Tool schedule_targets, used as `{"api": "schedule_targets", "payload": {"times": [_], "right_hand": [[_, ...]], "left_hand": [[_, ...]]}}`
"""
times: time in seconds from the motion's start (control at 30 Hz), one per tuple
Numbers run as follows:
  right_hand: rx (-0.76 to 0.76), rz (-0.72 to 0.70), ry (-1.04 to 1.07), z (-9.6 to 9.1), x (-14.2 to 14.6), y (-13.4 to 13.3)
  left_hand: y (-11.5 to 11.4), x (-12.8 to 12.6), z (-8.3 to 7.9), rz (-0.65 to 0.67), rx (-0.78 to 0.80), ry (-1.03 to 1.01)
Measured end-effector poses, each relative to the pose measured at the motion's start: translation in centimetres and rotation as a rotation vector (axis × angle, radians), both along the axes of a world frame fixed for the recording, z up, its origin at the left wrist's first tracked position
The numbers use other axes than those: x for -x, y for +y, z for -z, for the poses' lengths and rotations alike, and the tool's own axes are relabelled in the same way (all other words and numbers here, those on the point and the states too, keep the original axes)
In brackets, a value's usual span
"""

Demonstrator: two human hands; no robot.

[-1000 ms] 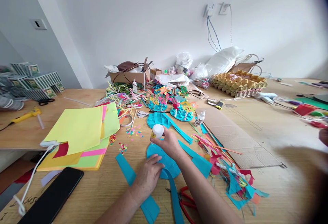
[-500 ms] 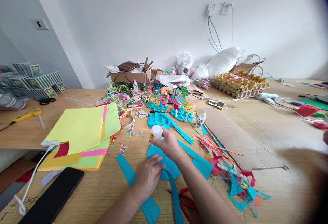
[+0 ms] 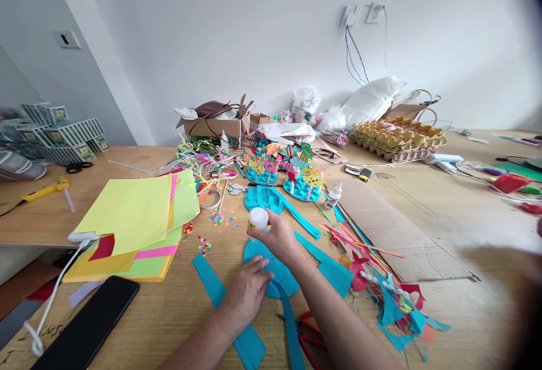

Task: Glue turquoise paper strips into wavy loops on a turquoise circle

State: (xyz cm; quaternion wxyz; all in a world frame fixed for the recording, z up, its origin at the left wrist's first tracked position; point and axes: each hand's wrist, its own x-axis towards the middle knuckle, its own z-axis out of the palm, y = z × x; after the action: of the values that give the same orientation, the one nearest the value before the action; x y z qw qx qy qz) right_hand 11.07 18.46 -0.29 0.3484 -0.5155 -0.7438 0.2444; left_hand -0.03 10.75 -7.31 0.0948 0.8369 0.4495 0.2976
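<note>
Right hand [image 3: 277, 237]: gripping a white bottle [image 3: 257, 220] between thumb and fingers — a firm-looking side hold, with the base facing up.
Left hand [image 3: 248, 288]: resting on a blue disc [image 3: 277, 268], below and left of the bottle grip; whether its fingertips are also pinching something, the view is not telling.
Bottle: hanging upside down in the right hand, above the disc's far left part; its tip is hiding, so contact with the paper is unclear.
Bottle's handling: probably weighing little, its smooth wall giving under a squeeze and perhaps turning slippery; the middle of its sides is offering the best hold.
Disc's handling: looking light and thin, likely bending or sliding under a sideways push; a flat palm near the rim is suiting it.
Blue pieces: three are lying around the grip — one curved strip [image 3: 290, 330] below it, one straight strip [image 3: 209, 279] to its lower left, one wide piece [image 3: 334, 271] to its right.
Other counts: one second bottle [image 3: 332, 196] is standing beyond the grip, to the right; one strip-covered disc [image 3: 263, 199] is lying straight beyond; one phone [image 3: 87, 322] is lying far left; one pair of red-handled pliers [image 3: 311, 333] is showing partly below.
</note>
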Motion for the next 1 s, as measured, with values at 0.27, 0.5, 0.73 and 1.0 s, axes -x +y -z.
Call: {"api": "schedule_targets", "payload": {"times": [0.27, 0.5, 0.73, 1.0], "right_hand": [[0.009, 0.001, 0.009, 0.23, 0.08, 0.21], [0.022, -0.002, 0.019, 0.17, 0.16, 0.20], [0.017, 0.002, 0.017, 0.31, 0.26, 0.31], [0.015, -0.009, 0.015, 0.25, 0.32, 0.44]], "left_hand": [[-0.10, 0.00, 0.03, -0.001, -0.001, 0.006], [-0.05, -0.03, 0.19, -0.003, 0.017, 0.005], [0.02, 0.07, 0.31, 0.008, -0.008, 0.008], [-0.02, 0.00, 0.36, 0.004, 0.006, -0.001]]}}
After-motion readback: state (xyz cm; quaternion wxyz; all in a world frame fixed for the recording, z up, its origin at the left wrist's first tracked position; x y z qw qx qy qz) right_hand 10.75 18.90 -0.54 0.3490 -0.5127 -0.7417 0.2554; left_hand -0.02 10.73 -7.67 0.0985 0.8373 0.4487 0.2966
